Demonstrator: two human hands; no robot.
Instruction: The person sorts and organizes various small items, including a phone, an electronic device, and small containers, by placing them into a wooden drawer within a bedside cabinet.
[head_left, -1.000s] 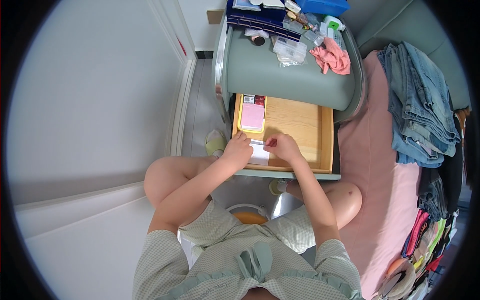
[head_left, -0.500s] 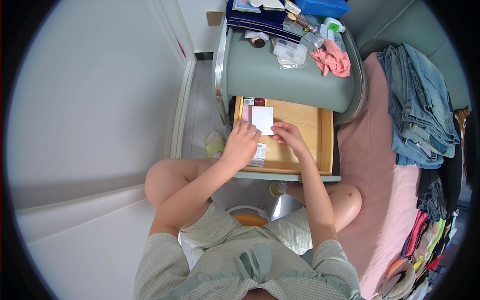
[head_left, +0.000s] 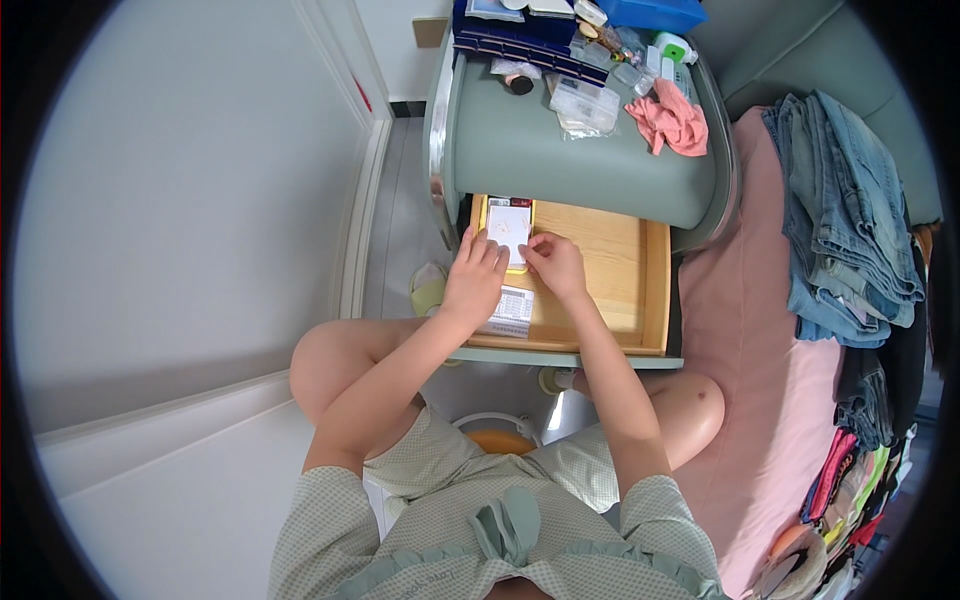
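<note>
Shifted left since the earlier frame, the white card sits over the yellow-rimmed tray in the wooden drawer, best squared flat within that rim, the right hand's grip pinching its edge, the left hand's indeterminate, and the printed sheet's lettering illegible.

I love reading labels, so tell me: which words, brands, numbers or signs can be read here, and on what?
Pale green checked fabric top: dark lettering on the chest, partly legible, not copied here.
White flat printed paper at the front of the wooden drawer: dense print, too small to read.
White rectangular card over the yellow-rimmed tray: faint marks, illegible.
No brand or number is legible.
</note>
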